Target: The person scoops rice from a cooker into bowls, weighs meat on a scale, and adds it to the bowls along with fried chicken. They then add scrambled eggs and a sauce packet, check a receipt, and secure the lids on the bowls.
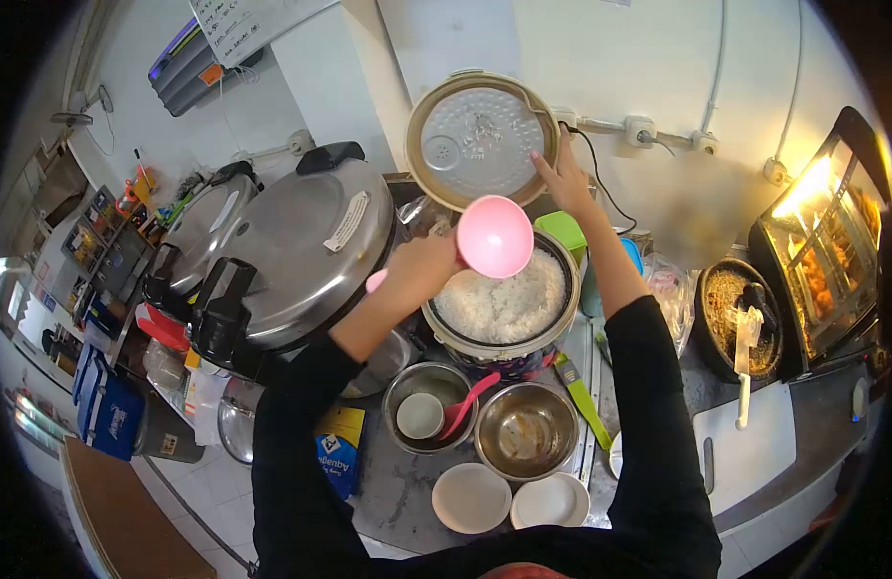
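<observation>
My left hand [420, 271] is closed round the handle of a pink scoop [495, 237], whose round bowl is above the rice cooker. My right hand [565, 180] rests against the right edge of the raised rice cooker lid [475, 145], thumb on its inner side; grains of rice stick to that inner face. Below, the open rice cooker [446, 340] holds a heap of white rice [504, 301]. The scoop covers part of the rice and the cooker's back rim.
Large metal pots [301, 251] stand left. In front are a steel bowl [393, 436] with a small cup [420, 416] and pink spoon [455, 418], another steel bowl [527, 434], and white bowls [472, 498]. A stone mortar [706, 333], cutting board [769, 444] and lit display case [822, 261] are right.
</observation>
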The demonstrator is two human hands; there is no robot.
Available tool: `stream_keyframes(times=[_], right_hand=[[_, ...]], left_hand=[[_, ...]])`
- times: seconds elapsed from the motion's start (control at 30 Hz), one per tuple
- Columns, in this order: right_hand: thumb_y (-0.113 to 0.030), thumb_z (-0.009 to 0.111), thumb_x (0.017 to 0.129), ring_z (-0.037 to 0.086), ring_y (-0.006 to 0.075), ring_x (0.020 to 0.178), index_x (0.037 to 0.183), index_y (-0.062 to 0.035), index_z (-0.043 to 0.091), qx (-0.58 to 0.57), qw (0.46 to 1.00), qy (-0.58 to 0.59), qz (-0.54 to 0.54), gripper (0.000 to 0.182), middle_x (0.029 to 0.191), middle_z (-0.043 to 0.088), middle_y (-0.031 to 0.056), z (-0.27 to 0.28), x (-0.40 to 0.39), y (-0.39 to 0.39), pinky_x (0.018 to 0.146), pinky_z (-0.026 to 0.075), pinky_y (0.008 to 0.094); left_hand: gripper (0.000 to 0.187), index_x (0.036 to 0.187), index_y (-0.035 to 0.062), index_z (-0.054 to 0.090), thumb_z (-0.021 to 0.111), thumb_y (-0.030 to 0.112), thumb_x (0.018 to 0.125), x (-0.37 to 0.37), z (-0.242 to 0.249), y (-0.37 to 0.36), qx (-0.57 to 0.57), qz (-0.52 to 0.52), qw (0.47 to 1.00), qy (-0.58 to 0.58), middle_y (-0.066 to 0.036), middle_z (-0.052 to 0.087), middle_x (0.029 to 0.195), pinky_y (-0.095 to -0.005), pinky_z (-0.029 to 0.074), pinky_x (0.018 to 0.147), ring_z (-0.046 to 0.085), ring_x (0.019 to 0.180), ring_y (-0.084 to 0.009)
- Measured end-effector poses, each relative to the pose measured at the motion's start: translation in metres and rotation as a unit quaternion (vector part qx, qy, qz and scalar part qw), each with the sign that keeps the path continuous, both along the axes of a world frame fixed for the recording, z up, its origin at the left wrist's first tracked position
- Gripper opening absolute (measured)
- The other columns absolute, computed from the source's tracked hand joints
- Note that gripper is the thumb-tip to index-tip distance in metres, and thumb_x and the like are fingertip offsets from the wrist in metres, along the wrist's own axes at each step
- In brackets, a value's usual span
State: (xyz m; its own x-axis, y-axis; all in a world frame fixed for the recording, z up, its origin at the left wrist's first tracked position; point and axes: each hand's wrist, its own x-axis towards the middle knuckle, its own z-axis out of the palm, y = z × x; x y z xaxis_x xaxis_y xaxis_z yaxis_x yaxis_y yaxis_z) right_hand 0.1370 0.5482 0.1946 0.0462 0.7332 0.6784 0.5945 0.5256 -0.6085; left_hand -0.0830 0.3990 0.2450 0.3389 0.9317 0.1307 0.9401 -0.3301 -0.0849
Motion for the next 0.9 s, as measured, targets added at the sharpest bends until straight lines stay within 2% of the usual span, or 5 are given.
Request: stream_keyframes(times=[0.17,0.2,0.33,0.47,0.9], right_hand=[[-0.044,0.052,0.075,0.02,0.0375,0.122,0.13,-0.0017,0.014,-0.047,0.994,0.052,0.082,0.079,0.132,0.025,0.0188,-0.013,0.008,-0.08,0.098,0.013,0.0492],[-0.045,0.056,0.072,0.017,0.0389,0.123,0.131,-0.0016,0.013,-0.001,0.993,0.061,0.1,0.084,0.133,0.023,0.0188,-0.016,0.006,-0.109,0.098,0.011,0.0501],[-0.045,0.077,0.041,0.001,0.0444,0.123,0.13,0.0004,0.005,-0.022,0.998,-0.046,0.02,0.123,0.132,0.006,0.0289,-0.045,-0.001,-0.214,0.1,0.006,0.0491],[-0.036,0.083,0.032,-0.002,0.0392,0.125,0.127,0.0018,-0.015,-0.026,0.999,0.035,0.029,0.142,0.135,-0.005,0.0246,-0.13,-0.026,-0.218,0.102,0.004,0.0449],[-0.032,0.084,0.028,0.005,0.0343,0.126,0.127,0.0021,-0.014,-0.035,0.991,0.126,0.024,0.143,0.135,-0.005,0.0215,-0.137,-0.034,-0.219,0.103,0.01,0.0395]], left_hand=[[0.043,0.117,0.0159,0.043,0.05,0.016,0.074,-0.003,-0.057,0.067,0.268,-0.02,0.947,0.174,-0.005,0.055,0.074,-0.0311,0.044,0.048,0.058,0.063,-0.0182],[0.049,0.12,0.0144,0.039,0.053,0.021,0.073,-0.002,-0.058,0.066,0.254,-0.001,0.937,0.24,-0.005,0.055,0.074,-0.0289,0.045,0.051,0.058,0.058,-0.0178],[0.049,0.114,0.0129,0.045,0.059,0.024,0.068,-0.023,-0.068,0.047,0.158,0.013,0.973,0.166,-0.006,0.057,0.07,-0.0311,0.045,0.049,0.059,0.059,-0.0199],[0.048,0.113,0.0122,0.047,0.058,0.023,0.068,-0.033,-0.063,0.029,0.09,-0.058,0.981,0.162,-0.009,0.059,0.065,-0.0327,0.045,0.048,0.059,0.06,-0.0205],[0.048,0.119,0.028,0.043,0.05,0.018,0.072,0.0,-0.083,0.004,-0.041,-0.151,0.987,0.034,-0.012,0.057,0.063,-0.0406,0.043,0.049,0.056,0.056,-0.0308]])
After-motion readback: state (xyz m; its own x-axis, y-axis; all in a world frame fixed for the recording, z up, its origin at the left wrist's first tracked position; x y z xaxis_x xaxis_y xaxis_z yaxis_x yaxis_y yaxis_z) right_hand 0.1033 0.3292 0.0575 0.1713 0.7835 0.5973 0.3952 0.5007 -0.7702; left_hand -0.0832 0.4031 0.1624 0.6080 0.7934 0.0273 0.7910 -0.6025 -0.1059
